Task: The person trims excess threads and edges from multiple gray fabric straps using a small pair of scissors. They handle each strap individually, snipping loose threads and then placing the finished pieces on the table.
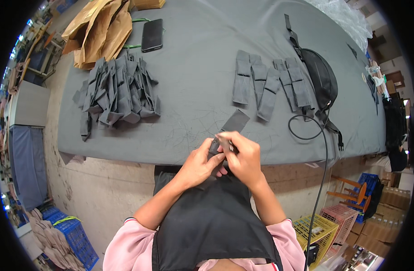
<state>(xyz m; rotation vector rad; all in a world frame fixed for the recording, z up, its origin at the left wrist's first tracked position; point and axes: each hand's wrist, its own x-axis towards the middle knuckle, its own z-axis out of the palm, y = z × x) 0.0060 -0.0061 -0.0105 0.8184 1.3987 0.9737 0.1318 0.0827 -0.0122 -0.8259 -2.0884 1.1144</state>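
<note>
Two bare hands meet at the near edge of a table covered in grey cloth [193, 58], working on one dark grey fabric strip [235, 121]. Its long axis runs on a slant: the flat, square-cut far end points away from the person and to the right, lying over the cloth, while the near part passes between the fingers toward the black apron [211, 221]. The left hand [198, 163] is closed on the strip from the left, thumb on top and pointing right. The right hand [245, 156] is curled around a small dark tool [233, 147], mostly hidden, so its kind cannot be told; its fingertips come together over the strip, close to the left hand's fingers. Both forearms rise from pink sleeves [130, 241], elbows bent and set wide, wrists converging in front of the apron.

Several folded grey strips [241, 79] lie beyond the right hand, most with their long axes running away from the person, beside a black waist bag [320, 74]. A larger bundle of grey strips [121, 92] sits to the left, near a smartphone [152, 35] and a brown paper bag [98, 34].
</note>
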